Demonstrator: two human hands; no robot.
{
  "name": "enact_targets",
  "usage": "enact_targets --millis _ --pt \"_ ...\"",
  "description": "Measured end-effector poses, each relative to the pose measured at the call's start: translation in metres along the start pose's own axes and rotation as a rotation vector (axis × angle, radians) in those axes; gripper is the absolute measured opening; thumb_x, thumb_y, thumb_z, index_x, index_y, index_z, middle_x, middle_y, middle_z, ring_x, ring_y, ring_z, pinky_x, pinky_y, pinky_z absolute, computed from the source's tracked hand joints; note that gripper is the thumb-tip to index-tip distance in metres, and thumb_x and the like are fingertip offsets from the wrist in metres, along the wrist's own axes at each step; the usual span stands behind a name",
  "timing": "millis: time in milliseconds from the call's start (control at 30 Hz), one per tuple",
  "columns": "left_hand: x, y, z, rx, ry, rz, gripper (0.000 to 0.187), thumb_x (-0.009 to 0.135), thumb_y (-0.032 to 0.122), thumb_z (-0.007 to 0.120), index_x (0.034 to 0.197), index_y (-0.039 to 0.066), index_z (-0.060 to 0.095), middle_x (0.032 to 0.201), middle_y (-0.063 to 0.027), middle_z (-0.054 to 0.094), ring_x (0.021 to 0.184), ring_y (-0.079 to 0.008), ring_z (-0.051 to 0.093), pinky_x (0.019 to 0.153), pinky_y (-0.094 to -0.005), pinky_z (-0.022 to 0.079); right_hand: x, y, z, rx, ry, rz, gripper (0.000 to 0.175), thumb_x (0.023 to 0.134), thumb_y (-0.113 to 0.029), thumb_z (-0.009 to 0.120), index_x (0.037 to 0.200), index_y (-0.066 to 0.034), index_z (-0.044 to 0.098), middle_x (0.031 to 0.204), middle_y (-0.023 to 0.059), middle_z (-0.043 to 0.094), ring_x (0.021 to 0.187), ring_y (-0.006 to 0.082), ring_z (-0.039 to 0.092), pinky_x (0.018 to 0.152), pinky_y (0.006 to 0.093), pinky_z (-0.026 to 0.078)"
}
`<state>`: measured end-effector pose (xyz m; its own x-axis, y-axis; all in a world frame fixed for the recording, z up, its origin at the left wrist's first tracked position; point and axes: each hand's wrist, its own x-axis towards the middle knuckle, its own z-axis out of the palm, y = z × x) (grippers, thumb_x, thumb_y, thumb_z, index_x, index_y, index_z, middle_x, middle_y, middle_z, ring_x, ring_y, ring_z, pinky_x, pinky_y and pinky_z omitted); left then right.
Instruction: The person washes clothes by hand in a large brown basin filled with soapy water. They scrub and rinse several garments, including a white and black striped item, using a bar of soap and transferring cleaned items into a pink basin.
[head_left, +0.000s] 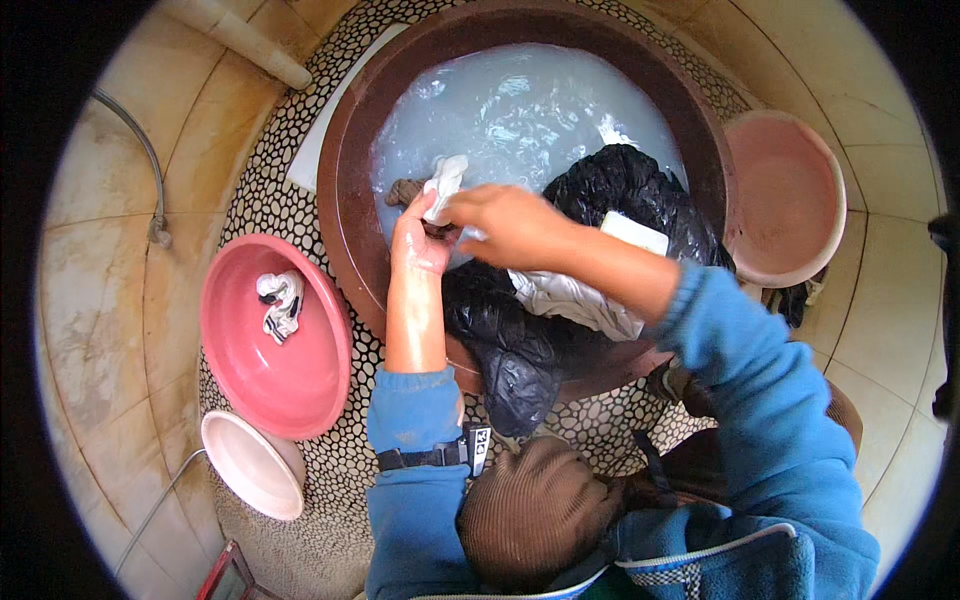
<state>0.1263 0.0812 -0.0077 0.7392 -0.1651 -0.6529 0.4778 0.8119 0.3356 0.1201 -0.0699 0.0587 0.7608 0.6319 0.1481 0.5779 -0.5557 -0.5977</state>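
My left hand (421, 244) grips a small white cloth (448, 178), probably a sock, over a large brown tub (346, 172) of cloudy water (480, 112). Bent across it, my right hand (510, 225) has its fingers at the cloth's lower part; blur hides whether they hold it. Just beyond the left fingers, a brown wet cloth (403, 192) lies in the water. Under my right forearm, a shiny black garment (615, 184) drapes from the water over the near rim. On it rest a white block (634, 232), perhaps soap, and a pale grey fabric (574, 300).
A pink basin (300, 382) with a striped white sock (281, 304) stands left, beside a smaller white basin (251, 465). Right of the tub is another pink basin (784, 195). Tiled walls (112, 300) enclose the pebble-patterned floor (262, 191); a pipe (240, 41) juts out upper left.
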Motion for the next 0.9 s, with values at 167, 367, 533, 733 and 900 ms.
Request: enact_targets --millis 167,367,533,733,900 --pt "-0.008 0.003 0.011 -0.129 0.047 0.016 0.035 0.073 -0.006 0.043 0.107 -0.007 0.046 0.106 -0.0231 0.051 0.092 -0.0376 0.055 0.084 -0.0497 0.048 -0.052 0.027 -0.085 -0.622 -0.722 0.458 0.034 0.074 -0.034 0.06 0.089 -0.0039 0.061 0.084 0.0144 0.064 0.079 0.0301 0.063 0.066 0.0395 0.051" --pt "-0.001 0.027 0.036 0.014 -0.346 0.256 0.029 0.091 0.011 0.042 0.116 -0.002 0.043 0.108 -0.0195 0.054 0.094 -0.0323 0.058 0.08 -0.0447 0.05 -0.077 0.03 -0.069 -0.564 -0.75 0.521 0.03 0.072 -0.019 0.054 0.095 -0.0014 0.051 0.087 0.0176 0.063 0.081 0.0304 0.063 0.067 0.0406 0.05" --pt "0.026 -0.002 -0.002 0.0 -0.024 0.102 0.043 0.094 0.033 0.036 0.122 0.002 0.041 0.111 -0.0187 0.053 0.097 -0.0328 0.056 0.086 -0.0521 0.043 -0.055 0.036 -0.092 -0.474 -0.834 0.564 0.028 0.074 -0.015 0.051 0.098 -0.0031 0.055 0.088 0.018 0.063 0.084 0.0333 0.062 0.07 0.0436 0.049" --pt "0.054 -0.035 -0.049 -0.044 0.161 -0.124 0.049 0.092 0.044 0.034 0.12 0.006 0.046 0.116 -0.0145 0.052 0.104 -0.0335 0.05 0.093 -0.0524 0.036 0.03 0.047 -0.065 -0.213 -0.304 0.526 0.036 0.074 -0.018 0.054 0.108 -0.0058 0.05 0.093 0.0205 0.061 0.088 0.0368 0.059 0.075 0.0449 0.046" --pt "0.057 -0.036 -0.059 -0.061 0.243 -0.044 0.046 0.091 0.043 0.037 0.117 0.007 0.049 0.116 -0.0133 0.052 0.103 -0.0333 0.05 0.091 -0.0491 0.038 0.042 0.081 0.081 -0.349 -0.084 0.71 0.041 0.082 -0.02 0.044 0.121 -0.0085 0.042 0.104 0.0171 0.06 0.096 0.0317 0.059 0.081 0.0444 0.045"
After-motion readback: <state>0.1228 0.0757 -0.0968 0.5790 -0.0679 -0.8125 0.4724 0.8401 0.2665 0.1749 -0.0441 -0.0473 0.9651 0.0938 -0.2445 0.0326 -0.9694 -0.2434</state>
